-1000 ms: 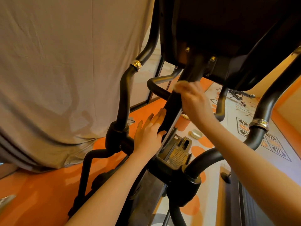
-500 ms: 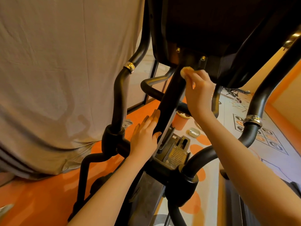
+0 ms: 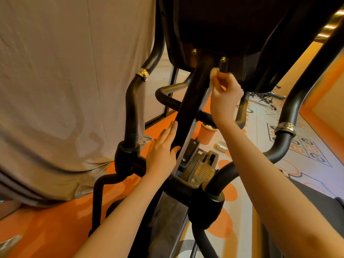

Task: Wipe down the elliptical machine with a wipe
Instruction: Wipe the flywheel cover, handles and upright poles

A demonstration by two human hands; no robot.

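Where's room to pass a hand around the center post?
Open gap left of the post, between it and the left handlebar, above the left hand. Crowded at the top, where the right hand pinches the wipe under the console.

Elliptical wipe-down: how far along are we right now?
Done: nothing can be confirmed, since no surface shows a clear wiped mark. In hand: the right hand pinches the wipe at the top of the centre post, just under the console, while the left hand rests flat lower on the post. Left: probably the handlebars and the lower frame.
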